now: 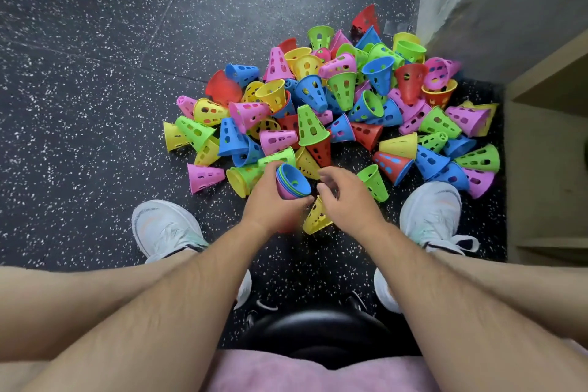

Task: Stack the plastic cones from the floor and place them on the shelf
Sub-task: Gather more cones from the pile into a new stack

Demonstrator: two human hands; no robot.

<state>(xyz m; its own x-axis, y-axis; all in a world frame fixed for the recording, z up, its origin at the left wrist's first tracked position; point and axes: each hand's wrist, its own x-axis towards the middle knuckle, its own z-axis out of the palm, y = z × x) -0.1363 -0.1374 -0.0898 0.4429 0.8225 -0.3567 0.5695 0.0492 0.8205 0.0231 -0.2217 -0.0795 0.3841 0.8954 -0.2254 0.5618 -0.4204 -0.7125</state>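
A big heap of perforated plastic cones in pink, yellow, green, blue and red lies on the dark speckled floor. My left hand grips a small stack of nested cones, blue innermost, wide end facing up and right. My right hand hovers just right of the stack with fingers loosely curled, holding nothing. A yellow cone lies on the floor between and below my hands. A wooden shelf stands at the right edge.
My two white shoes flank the near side of the heap. A black stool seat sits under me. A grey wall rises at upper right. Bare floor stretches left and beyond the heap.
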